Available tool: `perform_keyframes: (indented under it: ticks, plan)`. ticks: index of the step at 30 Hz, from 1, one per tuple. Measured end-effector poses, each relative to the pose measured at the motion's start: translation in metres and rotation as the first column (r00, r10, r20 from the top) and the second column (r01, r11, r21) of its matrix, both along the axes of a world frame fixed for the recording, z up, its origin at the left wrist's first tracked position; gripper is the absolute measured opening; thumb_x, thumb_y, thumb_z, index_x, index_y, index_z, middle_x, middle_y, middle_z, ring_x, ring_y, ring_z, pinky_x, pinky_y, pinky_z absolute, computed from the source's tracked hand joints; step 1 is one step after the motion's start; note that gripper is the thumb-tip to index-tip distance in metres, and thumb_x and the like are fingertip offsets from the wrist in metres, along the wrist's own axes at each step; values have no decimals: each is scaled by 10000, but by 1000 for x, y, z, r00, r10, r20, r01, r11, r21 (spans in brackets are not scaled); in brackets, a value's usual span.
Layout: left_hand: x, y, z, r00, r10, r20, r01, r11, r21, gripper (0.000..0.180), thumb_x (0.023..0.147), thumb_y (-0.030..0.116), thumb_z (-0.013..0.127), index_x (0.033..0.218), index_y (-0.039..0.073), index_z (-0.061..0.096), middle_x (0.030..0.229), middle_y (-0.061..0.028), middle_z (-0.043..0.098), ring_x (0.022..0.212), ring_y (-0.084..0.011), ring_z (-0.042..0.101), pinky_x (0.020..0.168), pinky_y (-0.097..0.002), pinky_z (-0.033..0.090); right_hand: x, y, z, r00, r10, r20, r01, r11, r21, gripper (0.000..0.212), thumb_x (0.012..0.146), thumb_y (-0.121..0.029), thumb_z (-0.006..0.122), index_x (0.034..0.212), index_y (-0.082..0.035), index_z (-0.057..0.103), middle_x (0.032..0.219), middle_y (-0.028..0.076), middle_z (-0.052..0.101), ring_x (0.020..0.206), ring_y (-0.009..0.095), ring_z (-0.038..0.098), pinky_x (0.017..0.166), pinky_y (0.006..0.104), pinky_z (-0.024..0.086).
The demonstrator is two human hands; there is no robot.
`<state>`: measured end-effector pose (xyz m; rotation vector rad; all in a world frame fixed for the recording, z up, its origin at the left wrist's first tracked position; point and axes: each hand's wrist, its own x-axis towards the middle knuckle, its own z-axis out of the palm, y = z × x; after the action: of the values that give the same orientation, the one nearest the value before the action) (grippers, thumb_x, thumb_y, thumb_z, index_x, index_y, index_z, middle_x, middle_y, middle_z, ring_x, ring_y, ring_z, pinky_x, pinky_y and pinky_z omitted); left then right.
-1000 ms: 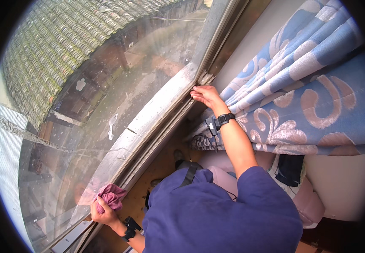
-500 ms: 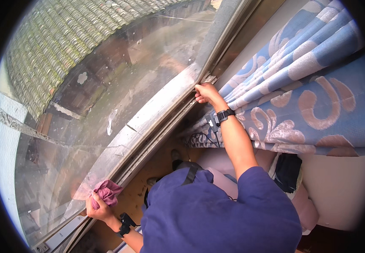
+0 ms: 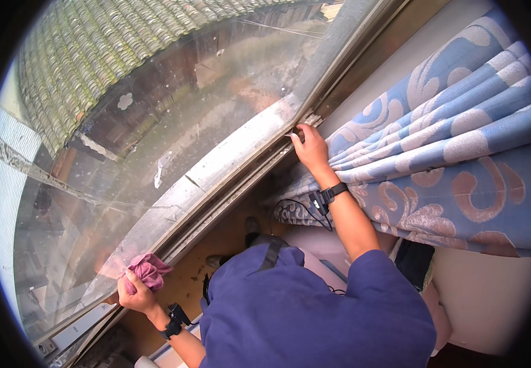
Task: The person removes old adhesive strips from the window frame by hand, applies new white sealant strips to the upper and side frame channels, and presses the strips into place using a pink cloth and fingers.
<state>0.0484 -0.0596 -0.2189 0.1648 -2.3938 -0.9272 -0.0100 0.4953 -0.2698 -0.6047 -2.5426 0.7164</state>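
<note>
My left hand [image 3: 138, 297] is closed on a crumpled dusky-pink cloth [image 3: 147, 272], low on the left side of the window. The cloth is up against the glass pane [image 3: 173, 116], where a pinkish reflection shows beside it. Up at the corner of the window frame [image 3: 241, 161], my right hand [image 3: 312, 149] rests at the frame's inner edge. Its thumb stands apart from the bent fingers, and no loose thing shows in it. Some fingertips are hidden against the frame. Black straps with small devices circle both wrists.
A blue curtain [image 3: 437, 138] with pale scroll patterns hangs close beside my right forearm. Dark clothing [image 3: 414, 262] lies on a pink surface to the right. Beyond the glass are a tiled roof [image 3: 93, 61] and a wooden wall. Both shoes stand on a brown floor.
My right hand has loosened from a fist, its thumb now apart from the fingers at the frame. The left hand and pink cloth have shifted slightly. The view has turned a little.
</note>
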Motion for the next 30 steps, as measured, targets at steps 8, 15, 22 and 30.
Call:
perform_keyframes:
  ticks: [8, 15, 22, 30]
  plan:
    - [-6, 100, 20, 821, -561, 110, 562, 827, 18, 145, 755, 76, 710, 836, 10, 610, 877, -130, 660, 763, -280, 648, 695, -360, 518, 15, 16, -14, 924, 364, -119, -252, 811, 528, 369, 827, -162, 706, 1193, -128, 666, 1135, 89, 632, 955, 294, 622, 819, 392, 521]
    - [-30, 162, 24, 561, -766, 313, 813, 581, -36, 612, 753, 258, 778, 1269, 50, 523, 923, -98, 666, 805, -269, 686, 678, -365, 548, -5, 7, -5, 886, 437, -153, -264, 748, 609, 207, 800, -189, 734, 990, -117, 692, 968, 27, 649, 881, 235, 624, 758, 370, 502]
    - [-27, 156, 15, 653, -685, 324, 753, 635, -174, 598, 802, 367, 729, 1292, 71, 560, 831, -95, 643, 702, -282, 662, 612, -380, 527, -7, -11, 9, 815, 566, -123, -370, 673, 640, 153, 770, -64, 719, 914, -45, 673, 958, 88, 659, 959, 286, 630, 827, 395, 526]
    - [-6, 125, -3, 721, -594, 356, 671, 727, -147, 342, 793, 402, 716, 906, 85, 650, 797, -120, 629, 660, -324, 644, 591, -416, 514, 1, -24, 6, 776, 619, -121, -396, 627, 671, 109, 772, -8, 708, 877, -27, 684, 924, 96, 656, 955, 295, 635, 816, 395, 526]
